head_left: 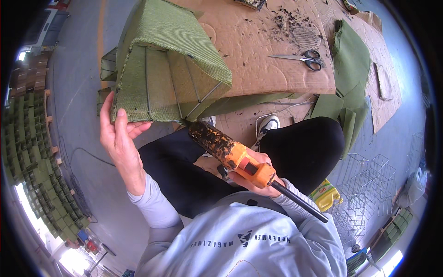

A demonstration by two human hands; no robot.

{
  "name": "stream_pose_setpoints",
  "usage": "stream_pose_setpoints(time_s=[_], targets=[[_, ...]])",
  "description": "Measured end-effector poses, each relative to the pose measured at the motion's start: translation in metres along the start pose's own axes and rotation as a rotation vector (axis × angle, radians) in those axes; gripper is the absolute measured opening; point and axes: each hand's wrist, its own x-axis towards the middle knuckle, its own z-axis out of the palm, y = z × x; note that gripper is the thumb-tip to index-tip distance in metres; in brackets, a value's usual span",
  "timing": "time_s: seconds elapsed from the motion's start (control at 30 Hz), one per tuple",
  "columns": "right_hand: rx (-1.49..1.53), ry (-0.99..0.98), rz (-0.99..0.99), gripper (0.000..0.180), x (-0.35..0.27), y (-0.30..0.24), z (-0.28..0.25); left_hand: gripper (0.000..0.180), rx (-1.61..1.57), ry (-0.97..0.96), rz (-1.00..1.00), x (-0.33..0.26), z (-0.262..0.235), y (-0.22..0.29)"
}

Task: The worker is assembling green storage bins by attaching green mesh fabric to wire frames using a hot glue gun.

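Note:
My left hand [123, 134] grips the near left corner of a green woven-fabric box [170, 23], thumb in front and fingers beneath its edge. Dark wire rods show inside the box through its open side. My right hand [251, 173] is wrapped round an orange hot glue gun [235, 154] smeared with black residue. A black glue stick [300, 201] protrudes from its rear. The gun's nozzle end meets the lower edge of the box, near where wires come together; whether it touches is hard to tell.
Scissors [304, 58] lie on a cardboard sheet [272, 78] with black crumbs. Green fabric [348, 60] drapes at the right. Wire frames [364, 189] and a yellow container [326, 196] stand on the floor to my right. Stacked green boxes [37, 161] line the left.

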Motion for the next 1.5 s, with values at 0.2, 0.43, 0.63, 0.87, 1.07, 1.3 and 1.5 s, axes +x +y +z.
stream_pose_setpoints(time_s=[0.2, 0.43, 0.63, 0.87, 1.07, 1.3, 1.5], targets=[[-0.024, 0.017, -0.039, 0.028, 0.0, -0.002, 0.001, 0.042, -0.009, -0.008, 0.0, -0.001, -0.001, 0.0], [0.003, 0.039, -0.05, 0.028, -0.004, 0.003, 0.003, 0.041, -0.007, -0.014, 0.006, -0.001, 0.001, 0.001], [-0.005, 0.051, -0.061, 0.028, -0.003, 0.005, 0.006, 0.041, -0.002, -0.014, -0.003, -0.002, 0.0, 0.001], [-0.052, -0.001, -0.022, 0.044, -0.004, 0.005, 0.003, 0.043, -0.004, -0.028, 0.008, -0.002, -0.001, 0.001], [-0.007, -0.011, 0.004, 0.044, -0.005, 0.006, 0.006, 0.042, -0.002, -0.028, -0.01, -0.001, -0.002, 0.002], [-0.056, -0.01, -0.009, 0.043, -0.001, 0.0, 0.008, 0.042, -0.006, -0.051, -0.002, -0.003, 0.001, 0.005], [-0.003, 0.003, -0.046, 0.042, 0.003, 0.001, 0.012, 0.042, -0.018, -0.049, 0.004, -0.002, 0.0, 0.003]])
